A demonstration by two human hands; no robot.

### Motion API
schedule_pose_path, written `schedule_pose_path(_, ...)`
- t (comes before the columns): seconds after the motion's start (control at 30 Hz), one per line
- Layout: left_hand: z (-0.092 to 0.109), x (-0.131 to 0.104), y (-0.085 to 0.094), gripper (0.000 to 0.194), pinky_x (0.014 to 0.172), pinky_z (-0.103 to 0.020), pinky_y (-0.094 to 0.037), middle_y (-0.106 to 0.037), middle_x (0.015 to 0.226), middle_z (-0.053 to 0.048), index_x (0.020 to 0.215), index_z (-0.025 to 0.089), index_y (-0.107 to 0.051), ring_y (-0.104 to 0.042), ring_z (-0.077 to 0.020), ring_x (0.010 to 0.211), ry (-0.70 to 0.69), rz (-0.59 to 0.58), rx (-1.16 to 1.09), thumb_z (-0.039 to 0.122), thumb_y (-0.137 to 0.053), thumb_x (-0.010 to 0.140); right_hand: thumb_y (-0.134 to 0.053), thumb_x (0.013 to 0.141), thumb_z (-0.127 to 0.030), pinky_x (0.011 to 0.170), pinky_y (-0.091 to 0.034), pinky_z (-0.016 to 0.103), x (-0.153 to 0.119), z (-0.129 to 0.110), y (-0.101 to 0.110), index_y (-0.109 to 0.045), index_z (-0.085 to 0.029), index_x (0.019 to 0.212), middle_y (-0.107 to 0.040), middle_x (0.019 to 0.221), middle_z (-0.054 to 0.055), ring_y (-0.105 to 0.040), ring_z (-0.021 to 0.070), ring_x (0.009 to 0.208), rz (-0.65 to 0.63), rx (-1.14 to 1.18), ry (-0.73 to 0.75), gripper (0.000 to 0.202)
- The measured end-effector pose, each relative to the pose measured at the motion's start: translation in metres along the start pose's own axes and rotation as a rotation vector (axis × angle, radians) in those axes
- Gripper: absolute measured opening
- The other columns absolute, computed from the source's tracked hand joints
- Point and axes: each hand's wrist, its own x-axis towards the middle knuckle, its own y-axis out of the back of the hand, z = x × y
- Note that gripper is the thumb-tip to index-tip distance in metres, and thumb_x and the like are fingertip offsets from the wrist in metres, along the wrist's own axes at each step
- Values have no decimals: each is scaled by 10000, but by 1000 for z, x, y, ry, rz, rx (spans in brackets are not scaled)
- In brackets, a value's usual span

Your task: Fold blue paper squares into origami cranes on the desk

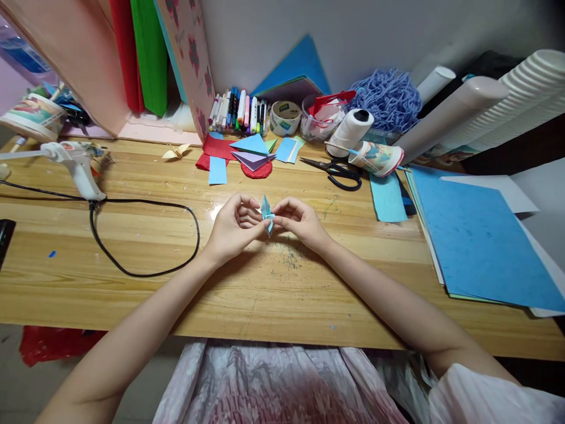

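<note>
A small light-blue folded paper piece (266,211), pointed at its far and near ends, is held between my two hands above the middle of the wooden table. My left hand (236,227) pinches it from the left, thumb against its near side and the other fingers curled behind. From the right, my right hand (302,222) grips it between thumb and forefinger. The fingertips cover part of its folds. Beyond the hands lie folded paper triangles (253,154) in blue and purple, on top of red crepe paper (219,147).
On the left stands a white glue gun (79,168) with a looping black cord (198,235). Black scissors (338,172), a paper cup (378,158) and a thread spool (351,132) sit back right. Blue paper sheets (481,235) cover the right side. Markers (241,112) line the wall.
</note>
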Motion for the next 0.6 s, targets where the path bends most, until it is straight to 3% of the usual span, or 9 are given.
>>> schedule_pose_path(0.17, -1, -3, 0, 384, 553, -165, -465, -582, 715, 41, 885, 181, -427, -582, -64, 591, -54, -60, 31, 204, -735, 656, -818, 555, -283, 663, -545, 247, 3, 0, 0, -642, -168, 784, -659, 730, -6, -625, 102, 670, 72, 25, -39, 311)
schedule_pose_path(0.4, -2, -4, 1, 367, 594, -195, -496, -592, 726, 36, 931, 192, -415, -610, -86, 628, -47, -129, 26, 184, -698, 698, -813, 556, -264, 620, -531, 236, 3, 3, 2, -693, -150, 725, -685, 717, 7, -626, 96, 623, 45, -1, -53, 237)
schedule_pose_path(0.6, -2, 0, 0, 428, 641, -249, -524, -650, 737, -8, 999, 140, -528, -645, -131, 669, 88, -101, -55, 261, -747, 651, -816, 549, -295, 569, -518, 232, 3, -2, 3, -659, -145, 669, -659, 634, -6, -611, 96, 562, 76, -49, -15, 248)
